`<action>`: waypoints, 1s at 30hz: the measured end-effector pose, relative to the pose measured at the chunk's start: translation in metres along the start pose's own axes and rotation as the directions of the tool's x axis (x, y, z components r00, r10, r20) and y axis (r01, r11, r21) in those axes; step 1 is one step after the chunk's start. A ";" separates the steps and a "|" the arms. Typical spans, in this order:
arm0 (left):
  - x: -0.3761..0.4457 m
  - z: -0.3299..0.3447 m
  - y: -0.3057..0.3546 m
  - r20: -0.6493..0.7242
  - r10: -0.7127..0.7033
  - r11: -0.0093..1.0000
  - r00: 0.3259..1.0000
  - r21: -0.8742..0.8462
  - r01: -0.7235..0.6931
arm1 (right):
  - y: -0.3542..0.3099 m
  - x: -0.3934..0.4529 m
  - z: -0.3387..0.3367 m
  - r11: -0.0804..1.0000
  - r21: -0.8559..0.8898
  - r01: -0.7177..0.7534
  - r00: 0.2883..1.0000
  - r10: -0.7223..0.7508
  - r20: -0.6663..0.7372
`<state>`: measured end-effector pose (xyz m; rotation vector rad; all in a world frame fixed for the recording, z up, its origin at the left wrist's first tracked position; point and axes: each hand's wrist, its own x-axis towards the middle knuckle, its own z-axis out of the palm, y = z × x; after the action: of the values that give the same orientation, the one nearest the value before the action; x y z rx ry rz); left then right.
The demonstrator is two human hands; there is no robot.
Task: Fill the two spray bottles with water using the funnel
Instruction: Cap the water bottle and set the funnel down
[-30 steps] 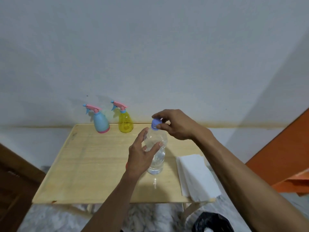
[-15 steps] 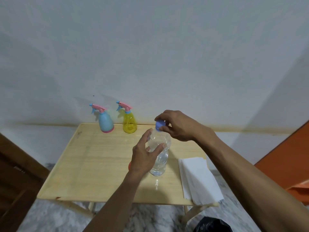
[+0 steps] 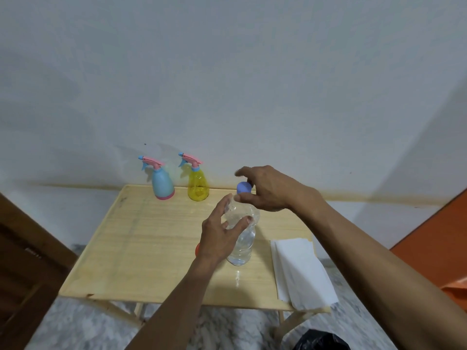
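Small light-wood folding table (image 3: 141, 248) pushed against a pale wall (image 3: 227, 72). Folded white paper towels (image 3: 300, 271) at the table's right edge, overhanging the front corner. Marbled grey floor (image 3: 83, 324) underneath. Dark brown wooden furniture (image 3: 22, 261) at left, orange panel (image 3: 439, 238) at right. Black object (image 3: 321, 341) bottom edge, possibly a bin bag.

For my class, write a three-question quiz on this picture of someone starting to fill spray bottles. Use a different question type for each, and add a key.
1. True or false: both spray bottles have their trigger heads on.
2. The right hand grips the: A) blue cap B) white cloth C) yellow spray bottle
3. Fill in: the left hand steadies the clear ____ bottle.

Key: 1 true; 2 A; 3 water.
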<state>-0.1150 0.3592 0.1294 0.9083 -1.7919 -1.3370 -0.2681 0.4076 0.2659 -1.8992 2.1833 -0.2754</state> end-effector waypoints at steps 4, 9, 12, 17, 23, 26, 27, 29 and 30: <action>0.001 0.001 0.000 -0.004 -0.023 1.000 1.000 -0.004 0.023 | 0.005 0.003 -0.002 0.999 0.038 -0.026 1.000 0.027 -0.008; 0.001 -0.001 0.001 0.004 -0.019 1.000 1.000 -0.022 0.019 | 0.018 0.000 0.006 0.979 0.204 -0.010 1.000 0.010 0.001; 0.001 -0.001 0.002 0.004 -0.019 1.000 1.000 -0.024 0.019 | 0.023 -0.003 0.008 0.969 0.248 0.019 1.000 -0.016 -0.014; 0.002 -0.001 0.002 0.005 -0.013 1.000 1.000 -0.015 0.013 | 0.024 -0.002 0.024 0.958 0.281 0.055 0.989 -0.015 -0.145; 0.004 -0.002 0.004 0.003 -0.013 1.000 1.000 -0.003 0.013 | 0.024 0.002 0.041 0.920 0.383 0.078 0.964 0.029 -0.266; 0.002 -0.003 0.004 0.020 -0.021 0.999 1.000 -0.027 0.022 | 0.026 0.001 0.050 0.873 0.487 0.043 0.952 0.111 -0.284; 0.002 -0.004 0.005 0.019 -0.025 0.999 1.000 -0.030 0.025 | 0.027 -0.001 0.050 0.854 0.517 0.054 0.959 0.100 -0.265; 0.003 -0.005 0.007 0.013 -0.026 0.999 1.000 -0.026 0.027 | 0.030 -0.003 0.052 0.830 0.551 0.084 0.970 0.059 -0.237; 0.004 -0.005 0.007 0.015 -0.024 0.999 1.000 -0.021 0.024 | 0.029 -0.002 0.052 0.823 0.561 0.089 0.969 0.060 -0.241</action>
<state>-0.1135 0.3550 0.1376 0.9130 -1.7800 -1.3786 -0.2796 0.4145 0.2077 -1.5940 1.9131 -1.0923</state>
